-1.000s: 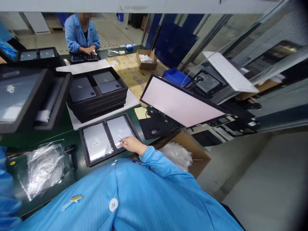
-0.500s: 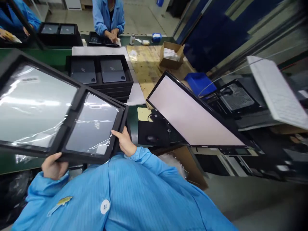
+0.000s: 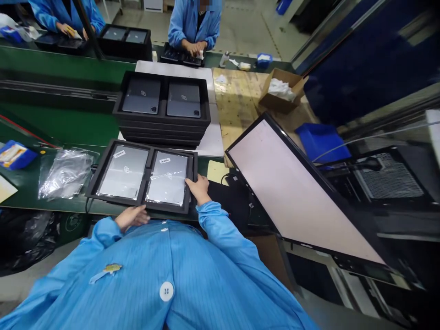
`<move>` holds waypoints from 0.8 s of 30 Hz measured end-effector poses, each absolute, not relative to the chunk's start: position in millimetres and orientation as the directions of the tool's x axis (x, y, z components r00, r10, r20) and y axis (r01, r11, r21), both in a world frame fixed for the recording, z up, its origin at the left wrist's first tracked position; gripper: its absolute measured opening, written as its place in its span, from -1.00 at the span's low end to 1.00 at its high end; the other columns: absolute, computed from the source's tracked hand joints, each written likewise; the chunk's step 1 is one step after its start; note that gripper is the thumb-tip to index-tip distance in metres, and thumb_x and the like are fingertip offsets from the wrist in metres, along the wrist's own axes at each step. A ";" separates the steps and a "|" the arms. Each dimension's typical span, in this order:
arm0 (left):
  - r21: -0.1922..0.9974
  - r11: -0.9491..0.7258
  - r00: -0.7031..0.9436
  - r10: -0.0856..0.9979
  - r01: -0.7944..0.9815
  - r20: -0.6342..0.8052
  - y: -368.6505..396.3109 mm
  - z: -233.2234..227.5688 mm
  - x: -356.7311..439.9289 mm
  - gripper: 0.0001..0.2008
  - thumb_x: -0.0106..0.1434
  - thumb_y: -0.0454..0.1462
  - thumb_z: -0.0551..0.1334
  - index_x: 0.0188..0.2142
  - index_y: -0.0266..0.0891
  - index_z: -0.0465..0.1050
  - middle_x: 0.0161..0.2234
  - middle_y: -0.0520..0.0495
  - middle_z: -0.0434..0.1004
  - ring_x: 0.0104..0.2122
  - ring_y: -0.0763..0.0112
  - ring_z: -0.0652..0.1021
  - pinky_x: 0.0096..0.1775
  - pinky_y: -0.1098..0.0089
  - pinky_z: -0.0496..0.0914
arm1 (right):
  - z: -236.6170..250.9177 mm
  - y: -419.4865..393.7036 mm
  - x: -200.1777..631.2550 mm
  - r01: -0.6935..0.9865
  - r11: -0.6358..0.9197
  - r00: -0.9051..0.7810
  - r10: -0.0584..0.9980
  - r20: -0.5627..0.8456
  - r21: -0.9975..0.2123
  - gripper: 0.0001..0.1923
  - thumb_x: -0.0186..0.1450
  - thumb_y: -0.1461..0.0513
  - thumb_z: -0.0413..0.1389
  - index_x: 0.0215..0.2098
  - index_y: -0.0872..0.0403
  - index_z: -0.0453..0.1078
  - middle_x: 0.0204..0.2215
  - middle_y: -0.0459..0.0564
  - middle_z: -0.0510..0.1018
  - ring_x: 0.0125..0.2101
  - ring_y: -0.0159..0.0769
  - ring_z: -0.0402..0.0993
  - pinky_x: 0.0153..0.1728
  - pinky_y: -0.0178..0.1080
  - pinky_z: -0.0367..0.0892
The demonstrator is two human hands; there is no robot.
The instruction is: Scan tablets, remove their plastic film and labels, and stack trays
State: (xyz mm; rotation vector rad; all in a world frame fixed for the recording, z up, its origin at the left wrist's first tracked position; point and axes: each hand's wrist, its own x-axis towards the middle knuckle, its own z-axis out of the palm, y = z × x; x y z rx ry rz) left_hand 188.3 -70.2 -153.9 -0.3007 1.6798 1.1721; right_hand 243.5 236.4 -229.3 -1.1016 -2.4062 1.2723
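A black foam tray [image 3: 147, 179] lies on the green bench in front of me. Its two compartments hold a grey tablet [image 3: 124, 176] on the left and another grey tablet [image 3: 168, 181] on the right, both in clear film with white labels. My right hand [image 3: 200, 189] grips the tray's right wall, thumb on top, its other fingers partly hidden. Just below the front edge is my left hand [image 3: 132, 217], fingers stretched out and slightly blurred, holding nothing. Behind the tray rises a stack of black foam trays [image 3: 161, 130], with two dark tablets [image 3: 183, 99] in the top one.
A tilted monitor [image 3: 295, 188] stands at right. Clear plastic bags [image 3: 67, 174] and a blue bin [image 3: 17, 155] lie at left. Farther back are a cardboard box [image 3: 280, 101], a blue tray [image 3: 323, 142], and two co-workers in blue coats [image 3: 195, 25] handling items.
The tray of wrapped tablets has come down and away from me onto the bench. My left hand has let go of its front edge; my right hand stays on its right side. The view has shifted left.
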 end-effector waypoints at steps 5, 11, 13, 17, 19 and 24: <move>0.682 0.721 -0.899 0.210 -0.123 -0.384 -128.9 -127.4 118.2 -0.65 0.21 0.01 0.33 -0.20 -0.21 0.57 -0.08 -0.21 0.67 0.00 -0.04 0.63 0.14 0.13 0.49 | -236.9 220.2 269.2 0.521 0.477 -0.722 0.689 -0.067 -0.708 -0.38 0.16 0.10 0.37 0.14 0.18 0.50 0.28 0.36 0.37 0.36 0.18 0.23 0.39 0.09 0.20; 0.329 0.930 -0.918 -0.023 -0.165 -0.395 -158.4 -144.8 41.8 -0.51 0.35 -0.11 0.20 0.13 -0.41 0.47 0.06 -0.42 0.60 0.15 -0.23 0.57 0.20 0.01 0.45 | -246.6 199.2 270.8 0.537 0.538 -0.740 0.670 -0.057 -0.650 -0.75 0.29 0.14 0.27 -0.23 0.20 0.60 0.37 0.46 0.32 0.42 0.25 0.18 0.40 0.13 0.18; 0.308 0.945 -0.931 0.008 -0.113 -0.366 -159.4 -151.6 42.5 -0.51 0.39 -0.12 0.10 0.15 -0.39 0.50 0.05 -0.40 0.61 0.15 -0.20 0.57 0.18 0.04 0.46 | -245.2 204.5 269.2 0.486 0.579 -0.757 0.653 0.015 -0.654 -0.79 0.32 0.17 0.22 -0.34 0.17 0.59 0.42 0.40 0.28 0.47 0.24 0.07 0.43 0.16 0.11; 0.375 0.925 -0.946 0.070 -0.057 -0.318 -154.3 -162.5 59.3 -0.45 0.42 -0.08 0.05 0.22 -0.37 0.47 0.05 -0.35 0.63 0.11 -0.14 0.59 0.12 0.10 0.50 | -239.1 227.1 270.0 0.475 0.563 -0.720 0.691 0.070 -0.676 -0.75 0.36 0.15 0.15 -0.30 0.14 0.60 0.44 0.33 0.28 0.50 0.21 0.01 0.46 0.16 0.06; 0.404 0.912 -0.924 0.093 -0.071 -0.372 -147.1 -169.5 63.2 -0.41 0.43 -0.07 0.07 0.28 -0.43 0.41 0.12 -0.40 0.59 0.16 -0.12 0.57 0.17 0.10 0.47 | -238.8 237.6 268.2 0.516 0.468 -0.682 0.732 -0.013 -0.718 -0.70 0.37 0.13 0.13 -0.15 0.15 0.61 0.37 0.35 0.40 0.44 0.17 0.19 0.42 0.13 0.15; 0.477 0.865 -0.876 0.100 -0.157 -0.471 -136.4 -191.6 55.8 -0.32 0.38 -0.06 0.20 0.35 -0.46 0.33 0.18 -0.42 0.55 0.20 -0.05 0.56 0.24 0.13 0.44 | -244.6 245.2 259.9 0.555 0.048 -0.627 0.680 -0.380 -0.830 -0.51 0.36 0.01 0.11 0.13 0.12 0.50 0.12 0.23 0.64 0.11 -0.01 0.60 0.15 -0.02 0.49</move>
